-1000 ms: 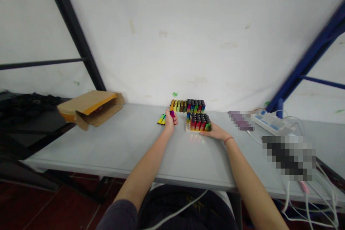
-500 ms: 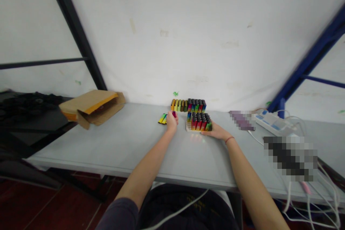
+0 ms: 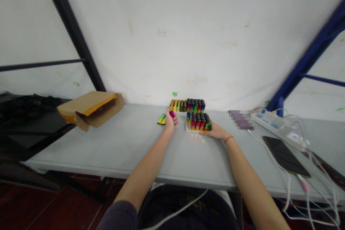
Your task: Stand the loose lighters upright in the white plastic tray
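A grey folding table (image 3: 107,143) carries colourful disposable lighters (image 3: 195,106) at centre, a cardboard mailer (image 3: 91,109) at left, and a power strip (image 3: 275,125) and black smartphone (image 3: 285,156) at right.

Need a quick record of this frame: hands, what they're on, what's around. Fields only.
left hand: holds magenta lighter
right hand: against right end of lighter tray
tray contents: upright lighters, rows, dark tops
left of left hand: flat lighters
behind tray: back lighters, upright rows
surface: grey table
table left: cardboard envelope
table right: power strip, phone, white cables
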The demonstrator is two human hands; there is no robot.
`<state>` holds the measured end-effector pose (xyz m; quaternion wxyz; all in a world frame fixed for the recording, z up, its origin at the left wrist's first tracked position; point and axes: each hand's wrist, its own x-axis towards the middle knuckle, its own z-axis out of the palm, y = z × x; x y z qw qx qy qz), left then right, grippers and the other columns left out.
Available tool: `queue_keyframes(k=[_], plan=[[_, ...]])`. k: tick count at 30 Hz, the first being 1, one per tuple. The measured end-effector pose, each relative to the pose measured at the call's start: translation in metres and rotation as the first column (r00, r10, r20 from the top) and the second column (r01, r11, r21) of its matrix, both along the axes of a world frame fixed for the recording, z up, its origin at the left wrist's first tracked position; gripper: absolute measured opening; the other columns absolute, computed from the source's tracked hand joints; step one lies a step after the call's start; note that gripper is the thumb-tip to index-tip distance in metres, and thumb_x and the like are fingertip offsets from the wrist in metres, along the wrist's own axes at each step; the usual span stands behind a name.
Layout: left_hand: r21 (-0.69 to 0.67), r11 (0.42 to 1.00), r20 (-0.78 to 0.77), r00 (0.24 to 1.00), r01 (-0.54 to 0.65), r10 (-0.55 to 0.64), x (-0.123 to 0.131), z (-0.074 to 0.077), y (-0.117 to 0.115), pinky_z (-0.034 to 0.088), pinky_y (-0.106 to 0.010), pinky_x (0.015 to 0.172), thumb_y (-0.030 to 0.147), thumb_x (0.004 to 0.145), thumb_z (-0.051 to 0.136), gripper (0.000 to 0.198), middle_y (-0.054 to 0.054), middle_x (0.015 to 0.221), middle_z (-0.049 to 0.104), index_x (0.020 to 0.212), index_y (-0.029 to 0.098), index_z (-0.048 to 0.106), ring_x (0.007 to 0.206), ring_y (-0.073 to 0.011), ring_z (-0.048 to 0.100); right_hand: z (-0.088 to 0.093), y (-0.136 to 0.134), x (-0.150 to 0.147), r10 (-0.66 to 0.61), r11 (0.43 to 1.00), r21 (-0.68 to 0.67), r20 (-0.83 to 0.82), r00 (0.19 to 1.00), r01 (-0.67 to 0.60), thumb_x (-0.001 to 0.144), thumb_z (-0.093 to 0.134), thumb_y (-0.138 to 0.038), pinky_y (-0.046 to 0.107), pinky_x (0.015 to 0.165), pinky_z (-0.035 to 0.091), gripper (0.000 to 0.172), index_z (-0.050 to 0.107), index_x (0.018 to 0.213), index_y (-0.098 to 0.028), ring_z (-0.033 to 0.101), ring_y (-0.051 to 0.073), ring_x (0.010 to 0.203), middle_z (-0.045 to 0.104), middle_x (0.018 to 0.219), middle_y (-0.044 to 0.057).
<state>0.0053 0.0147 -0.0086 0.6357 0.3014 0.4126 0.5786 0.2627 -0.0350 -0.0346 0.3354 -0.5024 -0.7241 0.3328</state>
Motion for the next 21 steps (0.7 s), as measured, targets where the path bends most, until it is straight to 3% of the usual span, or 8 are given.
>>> queue_keyframes(k=[3, 5, 7, 9, 13, 17, 21], plan=[[0.107, 0.994, -0.086, 0.996, 0.010, -0.001, 0.004, 0.001, -0.001, 0.026, -0.019, 0.040, 0.057, 0.096, 0.042, 0.041, 0.009, 0.047, 0.038, 0.076, 0.022, 0.046, 0.036, -0.0076, 0.031, 0.000, 0.000, 0.000, -0.001, 1.000, 0.012, 0.003, 1.000, 0.001, 0.064, 0.090, -0.052, 0.054, 0.121, 0.035, 0.100, 0.047, 0.147, -0.017, 0.057, 0.035, 0.133, 0.059, 0.146, 0.016], [0.238, 0.970, -0.201, 0.979, 0.039, 0.010, 0.006, 0.001, -0.003, 0.038, -0.020, 0.048, 0.048, 0.094, 0.055, 0.028, 0.005, 0.057, 0.054, 0.084, 0.022, 0.051, 0.047, -0.0098, 0.048, 0.000, 0.000, 0.000, -0.003, 1.000, 0.011, 0.003, 1.000, 0.003, 0.064, 0.090, -0.052, 0.055, 0.121, 0.035, 0.100, 0.047, 0.147, -0.017, 0.057, 0.035, 0.133, 0.060, 0.146, 0.016], [0.393, 0.917, -0.306, 0.950, 0.061, 0.068, 0.007, 0.001, -0.005, 0.048, -0.021, 0.065, 0.037, 0.091, 0.064, 0.016, -0.001, 0.077, 0.068, 0.089, 0.022, 0.059, 0.072, -0.0136, 0.064, 0.000, 0.000, -0.001, 0.003, 1.000, 0.007, -0.005, 1.000, -0.003, 0.064, 0.089, -0.053, 0.055, 0.121, 0.035, 0.099, 0.047, 0.147, -0.017, 0.058, 0.035, 0.132, 0.061, 0.145, 0.016], [0.501, 0.862, -0.385, 0.913, 0.083, 0.136, 0.008, 0.002, -0.006, 0.051, -0.024, 0.082, 0.028, 0.088, 0.068, 0.008, -0.005, 0.097, 0.072, 0.091, 0.020, 0.067, 0.096, -0.0175, 0.066, 0.001, -0.001, -0.002, 0.015, 1.000, 0.006, -0.015, 1.000, -0.015, 0.065, 0.088, -0.053, 0.056, 0.121, 0.035, 0.096, 0.049, 0.146, -0.017, 0.058, 0.035, 0.132, 0.062, 0.143, 0.016], [0.507, 0.847, -0.461, 0.880, 0.159, 0.111, 0.008, 0.002, -0.009, 0.050, -0.029, 0.096, 0.021, 0.084, 0.070, 0.010, -0.007, 0.106, 0.074, 0.094, 0.020, 0.074, 0.101, -0.0199, 0.066, 0.004, -0.004, -0.003, 0.025, 1.000, 0.003, -0.023, 0.999, -0.025, 0.066, 0.089, -0.053, 0.054, 0.120, 0.037, 0.093, 0.051, 0.144, -0.018, 0.059, 0.035, 0.132, 0.064, 0.141, 0.015], [0.490, 0.831, -0.529, 0.847, 0.264, 0.043, 0.009, -0.002, -0.010, 0.051, -0.031, 0.097, 0.019, 0.083, 0.070, 0.012, -0.007, 0.105, 0.074, 0.093, 0.019, 0.077, 0.096, -0.0198, 0.068, 0.004, -0.004, -0.003, 0.010, 1.000, 0.000, -0.017, 1.000, -0.010, 0.066, 0.089, -0.052, 0.054, 0.120, 0.037, 0.094, 0.050, 0.144, -0.018, 0.058, 0.034, 0.132, 0.063, 0.142, 0.016], [0.534, 0.783, -0.611, 0.786, 0.318, 0.097, 0.008, -0.007, -0.011, 0.052, -0.032, 0.093, 0.021, 0.084, 0.067, 0.014, -0.009, 0.106, 0.073, 0.095, 0.020, 0.077, 0.100, -0.0215, 0.066, 0.002, -0.003, -0.002, 0.000, 1.000, 0.007, -0.007, 1.000, 0.000, 0.065, 0.090, -0.051, 0.055, 0.120, 0.037, 0.095, 0.050, 0.145, -0.018, 0.059, 0.035, 0.131, 0.063, 0.143, 0.016]])
